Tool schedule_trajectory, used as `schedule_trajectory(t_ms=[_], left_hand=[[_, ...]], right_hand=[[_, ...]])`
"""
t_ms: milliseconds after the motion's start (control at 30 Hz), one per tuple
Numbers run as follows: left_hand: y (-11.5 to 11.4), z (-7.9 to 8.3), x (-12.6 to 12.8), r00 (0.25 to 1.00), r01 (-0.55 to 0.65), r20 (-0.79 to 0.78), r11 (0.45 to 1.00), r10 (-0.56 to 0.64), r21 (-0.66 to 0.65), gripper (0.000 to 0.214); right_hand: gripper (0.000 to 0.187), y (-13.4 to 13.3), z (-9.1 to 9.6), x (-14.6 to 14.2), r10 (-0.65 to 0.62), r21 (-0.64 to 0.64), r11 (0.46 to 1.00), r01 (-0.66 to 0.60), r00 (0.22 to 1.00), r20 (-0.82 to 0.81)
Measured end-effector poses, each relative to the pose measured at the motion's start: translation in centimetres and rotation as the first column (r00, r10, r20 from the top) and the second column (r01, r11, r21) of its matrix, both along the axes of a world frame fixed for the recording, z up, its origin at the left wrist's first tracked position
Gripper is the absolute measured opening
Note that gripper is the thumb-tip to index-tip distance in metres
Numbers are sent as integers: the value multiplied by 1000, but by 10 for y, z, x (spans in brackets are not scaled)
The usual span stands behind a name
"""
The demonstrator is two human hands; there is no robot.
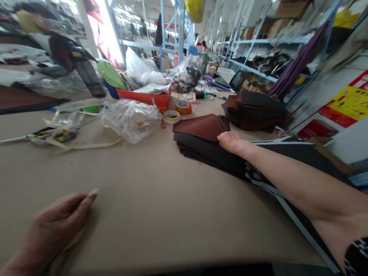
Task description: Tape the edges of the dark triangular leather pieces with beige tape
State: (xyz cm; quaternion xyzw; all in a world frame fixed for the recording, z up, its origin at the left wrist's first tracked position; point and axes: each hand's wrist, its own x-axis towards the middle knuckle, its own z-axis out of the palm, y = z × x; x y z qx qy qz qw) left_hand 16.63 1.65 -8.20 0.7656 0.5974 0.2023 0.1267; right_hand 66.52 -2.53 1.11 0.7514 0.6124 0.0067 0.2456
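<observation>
Two bare hands lie well apart on a flat tan tabletop. At far left, the left hand curls closed, seemingly pinching a small pale paper slip at its fingertips; something so light and thin would suit a fingertip grip. Further right sit a crumpled clear plastic bag and a yellow-rimmed tape roll. The right hand rests open, clamped on nothing, atop a layered stack of dark brown and black sheets towards the table's right side. Those sheets look thin, soft and limp, possibly slippery against one another, so an edge or corner seems the surest place to take hold.
</observation>
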Motion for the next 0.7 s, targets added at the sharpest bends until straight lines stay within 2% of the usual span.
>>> schedule_trajectory(t_ms=[100, 200, 267, 333, 433, 533, 600, 700], left_hand=[[-6, 11, 6, 992, 56, 115, 997, -48, -62, 27], [-9, 17, 11, 991, 56, 127, 997, -49, -46, 27], [-9, 17, 12, 991, 66, 118, 998, -62, -26, 29], [-8, 15, 13, 990, 81, 120, 997, -78, -13, 31], [-7, 11, 12, 990, 84, 116, 996, -82, -6, 32], [-6, 9, 11, 988, 88, 123, 996, -89, 17, 33], [-7, 10, 11, 985, 95, 139, 995, -99, 33, 33], [-12, 17, 13, 983, 104, 147, 994, -109, 39, 31]], right_hand=[[30, -2, -2, -4, -19, -12, 1000, 19, 1000, 15], [31, -9, -3, -11, -32, 0, 999, 32, 999, 25], [30, -13, 2, -13, -56, 32, 998, 55, 998, 40], [29, -12, 17, -14, -85, 96, 992, 79, 995, 60], [27, -8, 57, -17, -90, 255, 965, 63, 991, 98], [33, -6, 112, -28, -22, 397, 917, -39, 989, 149], [34, -11, 149, -38, 47, 436, 892, -121, 983, 176], [43, -29, 201, -52, 132, 410, 885, -219, 964, 230]])
